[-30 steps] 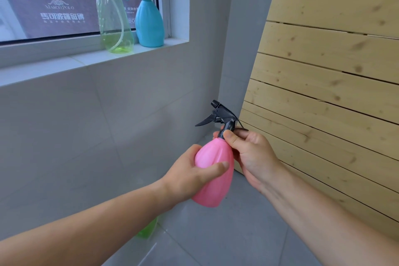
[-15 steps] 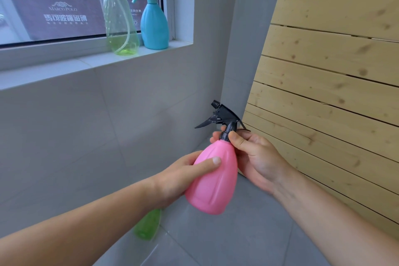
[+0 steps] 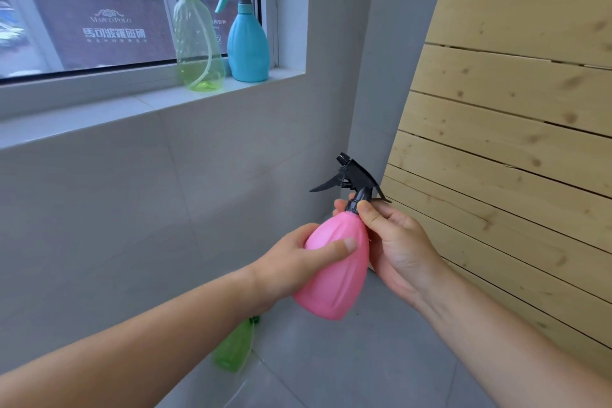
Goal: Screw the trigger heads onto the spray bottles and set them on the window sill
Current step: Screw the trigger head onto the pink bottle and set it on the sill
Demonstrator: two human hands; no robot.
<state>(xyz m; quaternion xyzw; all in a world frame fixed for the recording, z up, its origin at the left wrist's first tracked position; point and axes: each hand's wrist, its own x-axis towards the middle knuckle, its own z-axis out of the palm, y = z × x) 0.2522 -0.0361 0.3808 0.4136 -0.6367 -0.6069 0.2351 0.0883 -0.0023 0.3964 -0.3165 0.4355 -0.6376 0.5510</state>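
Note:
I hold a pink spray bottle (image 3: 334, 272) in front of me, tilted a little. My left hand (image 3: 291, 265) wraps its body, thumb across the front. My right hand (image 3: 394, 242) pinches the collar of the black trigger head (image 3: 354, 179) that sits on the bottle's neck. On the window sill (image 3: 99, 113) at the upper left stand a clear green bottle (image 3: 198, 50) and a blue bottle (image 3: 248, 46), each upright with a trigger head on. A green bottle (image 3: 236, 344) lies on the floor below my left forearm, partly hidden by it.
A grey tiled wall runs under the sill and meets a corner pillar (image 3: 374, 76). A slatted wooden panel (image 3: 513, 142) leans on the right. Grey floor tiles (image 3: 347, 368) lie below my hands.
The pink bottle has tipped and dropped slightly in my hands, with more of its body showing. My view has shifted, so the sill bottles sit further right and lower.

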